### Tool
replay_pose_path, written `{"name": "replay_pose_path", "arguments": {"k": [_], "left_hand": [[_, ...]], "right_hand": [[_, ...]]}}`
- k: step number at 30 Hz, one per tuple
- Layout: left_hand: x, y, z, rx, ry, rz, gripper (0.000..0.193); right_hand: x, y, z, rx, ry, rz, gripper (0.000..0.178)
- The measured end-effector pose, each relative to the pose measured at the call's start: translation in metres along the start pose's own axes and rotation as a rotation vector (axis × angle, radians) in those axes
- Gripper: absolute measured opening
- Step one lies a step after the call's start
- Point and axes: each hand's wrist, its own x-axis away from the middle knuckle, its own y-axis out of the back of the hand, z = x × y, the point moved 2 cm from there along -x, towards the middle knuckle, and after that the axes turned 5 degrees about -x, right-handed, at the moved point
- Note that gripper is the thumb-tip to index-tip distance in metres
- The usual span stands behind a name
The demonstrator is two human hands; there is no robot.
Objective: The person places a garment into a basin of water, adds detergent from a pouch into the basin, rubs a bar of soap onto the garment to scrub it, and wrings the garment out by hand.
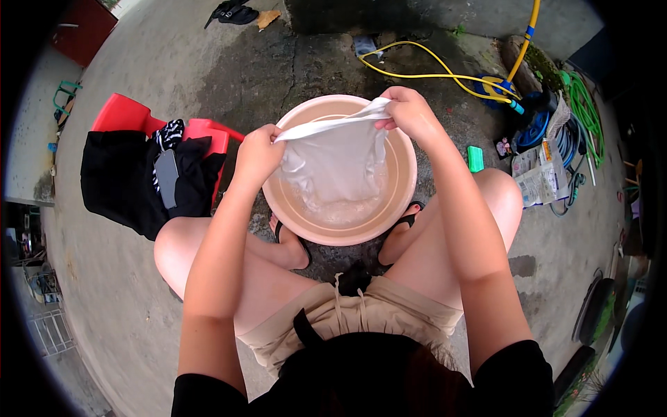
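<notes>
Head view: left hand (pixel 257 156) at 9 o'clock, right hand (pixel 411 117) near 3, fingers (pixel 271 131) pinching white cloth (pixel 337 163) by its edge, draping 6-ward into basin (pixel 406 187).

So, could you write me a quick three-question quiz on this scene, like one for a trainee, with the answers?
1. Multiple choice: what do the left hand and right hand hold between them?
A) yellow hose
B) white cloth
C) black sandal

2. True or false: the red chair stands to the left of the basin.

3. Fill in: on the ground just beyond the person's right knee lies a small ____ block.

Key: 1. B; 2. True; 3. green
</notes>
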Motion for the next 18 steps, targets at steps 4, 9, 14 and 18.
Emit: {"name": "replay_pose_path", "arguments": {"k": [4,9,14,18], "left_hand": [[-0.004,0.001,-0.004,0.178,-0.124,-0.257,0.020],[0.000,0.008,-0.012,0.206,-0.126,-0.256,0.020],[0.005,-0.007,-0.003,-0.075,-0.168,0.076,0.021],[0.018,-0.019,0.010,-0.240,-0.095,0.656,0.024]], "right_hand": [[0.000,0.001,0.007,-0.099,0.314,-0.132,0.024],[0.007,0.002,0.016,-0.078,0.376,-0.150,0.024],[0.003,0.000,-0.001,0.226,0.055,0.027,0.022],[0.019,-0.010,0.003,0.517,-0.193,0.417,0.025]]}}
